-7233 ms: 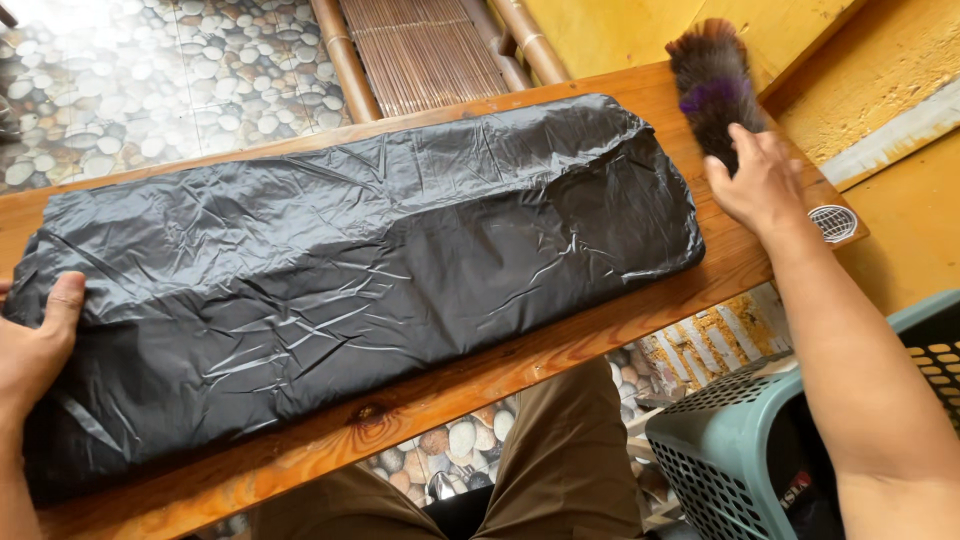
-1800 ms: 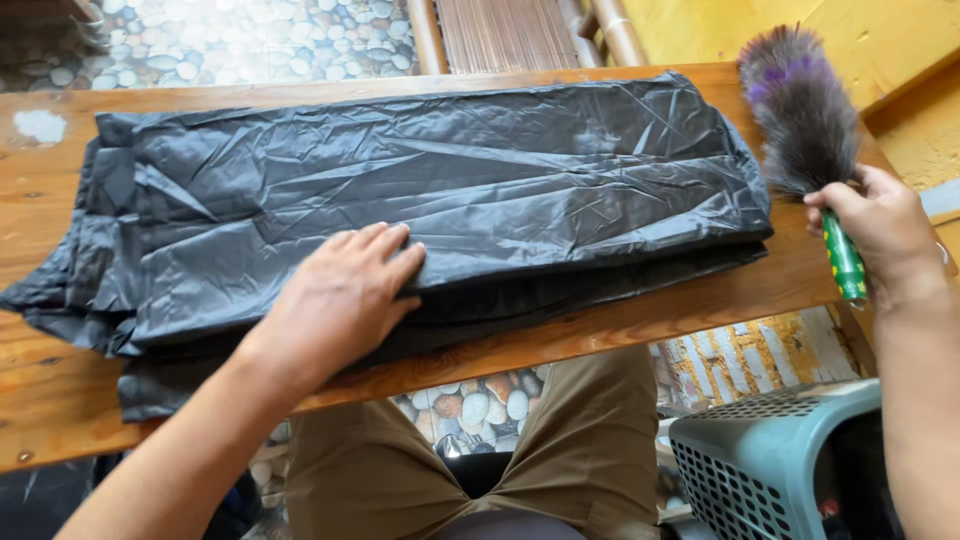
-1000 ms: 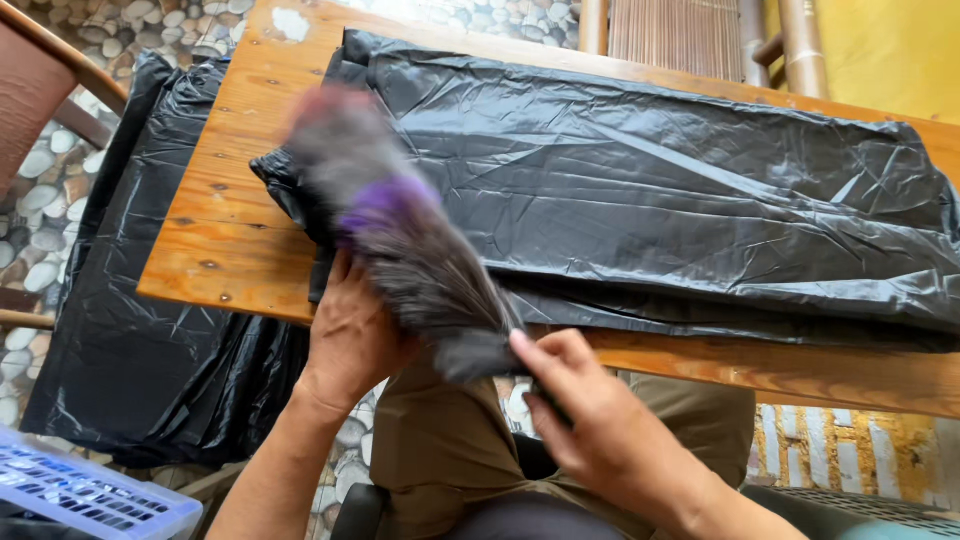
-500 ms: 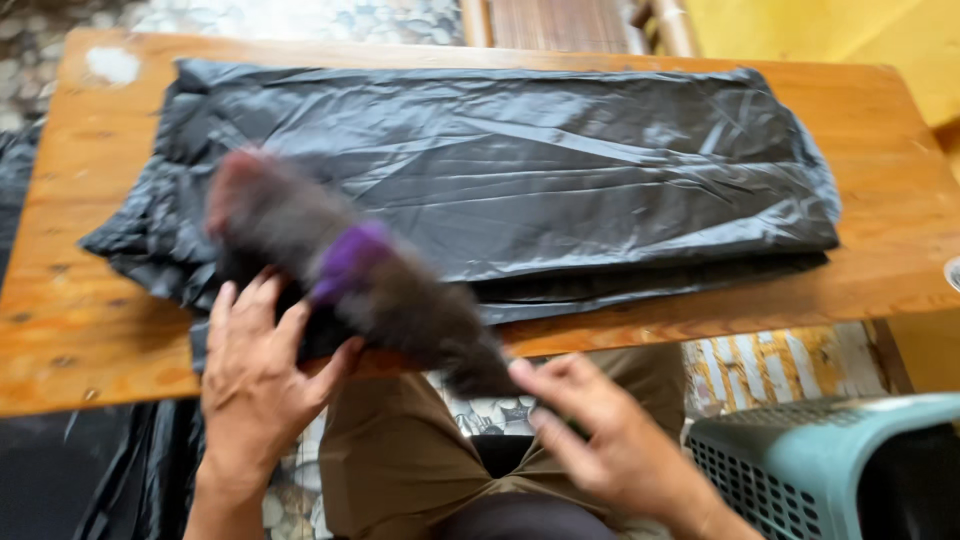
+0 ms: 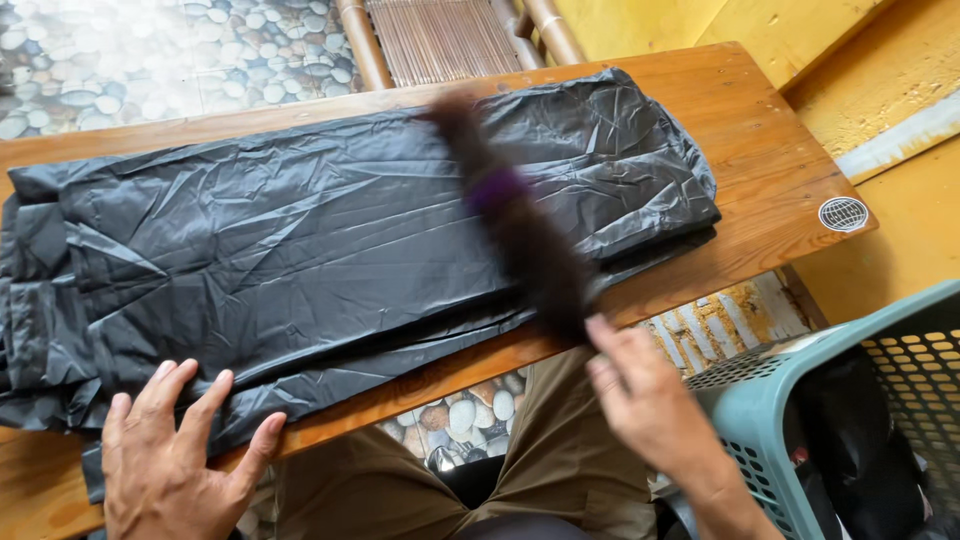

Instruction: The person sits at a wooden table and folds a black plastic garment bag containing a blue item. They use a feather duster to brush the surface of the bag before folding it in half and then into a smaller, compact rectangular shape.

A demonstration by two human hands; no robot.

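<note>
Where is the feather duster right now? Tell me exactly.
In the head view, the feather duster lies blurred across the right half of the black plastic bag on the wooden table, its handle in the right hand.

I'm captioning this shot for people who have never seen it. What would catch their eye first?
The big crinkled black plastic sheet spread across most of the long wooden table. Over its right half sweeps a blurred dark feather duster with a purple band, gripped by the right hand at the table's near edge. The left hand lies flat, fingers spread, on the sheet's near left corner.
</note>
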